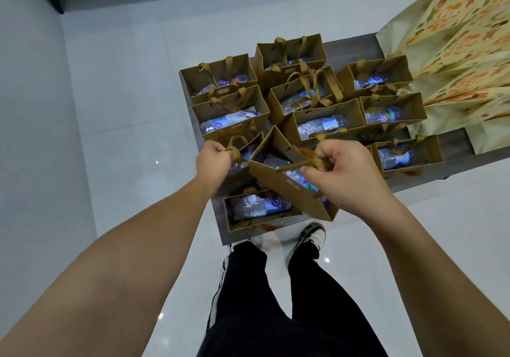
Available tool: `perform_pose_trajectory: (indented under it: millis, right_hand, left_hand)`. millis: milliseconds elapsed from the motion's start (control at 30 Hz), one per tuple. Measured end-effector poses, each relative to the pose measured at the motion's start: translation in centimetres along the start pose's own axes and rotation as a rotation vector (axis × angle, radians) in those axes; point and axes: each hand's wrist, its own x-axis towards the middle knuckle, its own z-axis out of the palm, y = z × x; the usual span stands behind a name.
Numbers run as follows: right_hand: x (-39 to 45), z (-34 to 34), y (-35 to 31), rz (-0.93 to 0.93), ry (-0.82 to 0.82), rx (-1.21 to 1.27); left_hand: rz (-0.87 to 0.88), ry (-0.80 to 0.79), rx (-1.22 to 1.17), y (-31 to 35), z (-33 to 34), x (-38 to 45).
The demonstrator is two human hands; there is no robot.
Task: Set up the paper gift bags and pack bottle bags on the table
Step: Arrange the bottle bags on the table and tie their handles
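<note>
standing at the near end of a grey table (220, 227) packed with small brown paper gift bags. landmark: the tilted bag (278, 180), lifted and angled at the table's near end. right hand (345, 174) fisted around its ribbon handles (309, 161), clamped tight, knuckles up, just right of the tilted bag's open mouth. left hand (214, 161) fisted too, gripping the ribbon handle (234, 152) of a second bag (245, 163) just left of the tilted bag and partly hidden behind it. hands apart, each on its own handles, with the tilted bag's left corner between them. inside the tilted bag, a clear plastic water bottle (300, 181) lying on its side, only partly visible. below the tilted bag, at the table's near edge, another bag (259, 218) upright with a bottle (258, 205) lying flat in it. beyond the tilted bag, 8 more bags visible in rough rows, each open-topped with a bottle inside and handles flopped over; the closest of them (325, 125) just behind the right hand. far right of the tilted bag, a fan of pale yellow printed bags (463, 53) lying flat, overlapping the table's far corner. under the tilted bag, past the table edge, black trousers (276, 301) and a white and black shoe (310, 239) on glossy white floor tiles (124, 94).
</note>
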Motion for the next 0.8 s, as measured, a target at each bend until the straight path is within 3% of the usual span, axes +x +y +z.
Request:
perform_pose_trajectory:
  millis: [100, 233, 500, 800]
  right_hand:
    - [-0.4, -0.6, -0.1, -0.007, 0.031, -0.008]
    - [-1.5, -2.0, -1.6, -0.067, 0.043, -0.034]
    - [-3.9, -6.1, -5.2, -0.165, 0.096, -0.06]
    - [-3.6, -4.7, -7.9, -0.267, -0.029, -0.188]
  left_hand:
    - [0.042, -0.067, 0.027, 1.8, -1.1, -0.4]
    - [0.161, -0.139, 0.27, 4.6, -2.5, -2.6]
    - [0.404, 0.024, 0.395, 9.1, -7.8, -7.5]
    - [0.538, 0.203, 0.433, 10.9, -15.8, -11.4]
